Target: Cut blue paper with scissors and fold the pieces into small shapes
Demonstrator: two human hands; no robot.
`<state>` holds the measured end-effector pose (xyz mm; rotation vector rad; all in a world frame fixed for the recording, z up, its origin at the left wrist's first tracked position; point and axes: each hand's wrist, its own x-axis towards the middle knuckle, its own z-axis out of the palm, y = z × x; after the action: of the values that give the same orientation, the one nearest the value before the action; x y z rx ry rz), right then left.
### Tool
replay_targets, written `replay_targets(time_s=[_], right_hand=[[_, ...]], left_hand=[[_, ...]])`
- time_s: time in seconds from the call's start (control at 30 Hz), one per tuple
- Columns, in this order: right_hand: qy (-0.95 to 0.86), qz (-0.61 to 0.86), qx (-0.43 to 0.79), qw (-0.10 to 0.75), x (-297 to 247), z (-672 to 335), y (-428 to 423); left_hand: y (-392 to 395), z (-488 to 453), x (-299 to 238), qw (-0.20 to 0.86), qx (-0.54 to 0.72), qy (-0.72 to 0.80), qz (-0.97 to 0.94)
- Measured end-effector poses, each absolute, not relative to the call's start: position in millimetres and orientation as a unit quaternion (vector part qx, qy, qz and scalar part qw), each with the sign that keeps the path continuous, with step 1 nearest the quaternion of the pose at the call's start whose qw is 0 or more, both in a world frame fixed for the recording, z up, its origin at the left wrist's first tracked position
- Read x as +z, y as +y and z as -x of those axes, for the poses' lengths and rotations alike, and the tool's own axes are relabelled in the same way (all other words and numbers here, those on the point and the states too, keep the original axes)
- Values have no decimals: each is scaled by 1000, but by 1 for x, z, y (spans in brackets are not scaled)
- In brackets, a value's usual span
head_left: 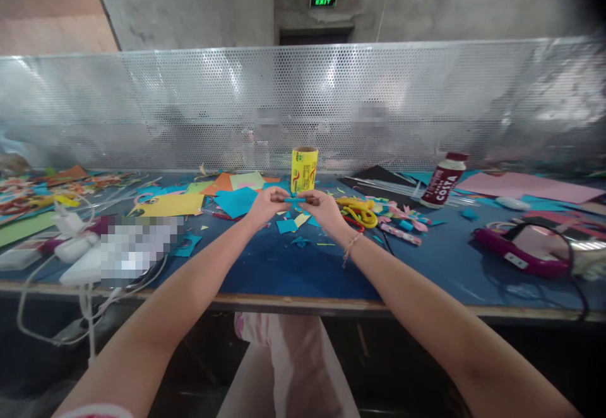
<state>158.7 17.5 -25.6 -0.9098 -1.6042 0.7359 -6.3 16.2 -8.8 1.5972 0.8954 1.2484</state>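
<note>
Left hand [269, 207] and right hand [326, 211] pinch a narrow blue paper piece [294, 202] from either side, presumably steadying it, in from the blue-topped desk [303, 276]'s front edge

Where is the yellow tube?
In the head view, the yellow tube stands upright near the middle, just beyond the left hand and right hand, before the perforated screen.

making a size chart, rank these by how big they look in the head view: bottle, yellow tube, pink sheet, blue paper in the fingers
1. Pink sheet
2. Bottle
3. Yellow tube
4. Blue paper, partly covered
</note>
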Motion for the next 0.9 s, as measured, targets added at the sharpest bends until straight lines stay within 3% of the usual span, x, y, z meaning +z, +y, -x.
replay_targets(time_s=[0.3,0.77,0.9], right_hand=[[-698,428,257,513,-26,-158,15],[-669,445,284,523,-21,-157,9],[-645,432,337,532,-22,-156,10]], left_hand=[[7,1,-5,410,479,391,-671],[8,-3,-6,500,478,397,-603],[11,-1,-8,468,471,406,-628]])
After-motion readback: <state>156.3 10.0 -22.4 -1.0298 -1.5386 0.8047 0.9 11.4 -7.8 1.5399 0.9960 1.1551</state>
